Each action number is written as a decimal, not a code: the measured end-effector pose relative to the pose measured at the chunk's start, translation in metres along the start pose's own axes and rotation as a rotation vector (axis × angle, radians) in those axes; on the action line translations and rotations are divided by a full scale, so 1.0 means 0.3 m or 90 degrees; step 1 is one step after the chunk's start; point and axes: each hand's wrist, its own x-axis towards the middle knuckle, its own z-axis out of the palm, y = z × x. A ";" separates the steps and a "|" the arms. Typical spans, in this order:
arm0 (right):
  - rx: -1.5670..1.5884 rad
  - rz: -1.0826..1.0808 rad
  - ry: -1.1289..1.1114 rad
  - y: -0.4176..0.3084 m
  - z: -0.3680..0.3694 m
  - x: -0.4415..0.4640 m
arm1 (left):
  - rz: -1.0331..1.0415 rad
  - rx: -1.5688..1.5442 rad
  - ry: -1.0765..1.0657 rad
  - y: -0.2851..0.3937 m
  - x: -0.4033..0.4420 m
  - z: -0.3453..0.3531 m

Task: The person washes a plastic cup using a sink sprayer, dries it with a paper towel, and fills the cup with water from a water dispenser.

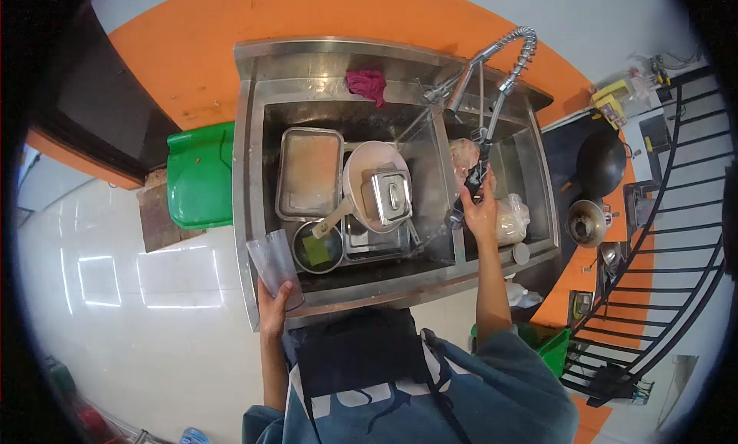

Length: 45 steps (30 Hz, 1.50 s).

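Left hand [274,304] clasps a clear container [274,261] at the sink's front rim [377,290], right hand [481,213] the sprayer [476,176] above; wetness could loosen either grip.

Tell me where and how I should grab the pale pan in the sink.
I'd take the pale pan by its handle, coming from the near left: it juts that way over the round bowl, toward your left hand, which would first need to put down the clear container. Better keep the pan level, since a square steel piece sits on it.
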 end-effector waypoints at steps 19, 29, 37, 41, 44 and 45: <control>0.062 -0.067 0.105 0.097 0.093 0.043 | 0.001 -0.015 0.073 -0.079 -0.083 -0.050; 0.033 -0.009 0.157 0.273 0.182 0.078 | 0.002 0.113 0.012 -0.050 -0.053 0.035; 0.013 -0.072 0.267 0.250 0.368 0.130 | -0.025 0.070 -0.005 -0.032 -0.067 0.036; 0.149 -0.010 0.151 0.143 0.408 0.169 | 0.024 0.102 -0.015 -0.032 -0.062 0.041; 0.190 -0.015 0.135 0.109 0.460 0.218 | -0.002 0.085 -0.022 -0.005 -0.067 0.056; 0.190 -0.027 0.158 0.075 0.456 0.224 | 0.002 0.086 -0.024 -0.004 -0.064 0.053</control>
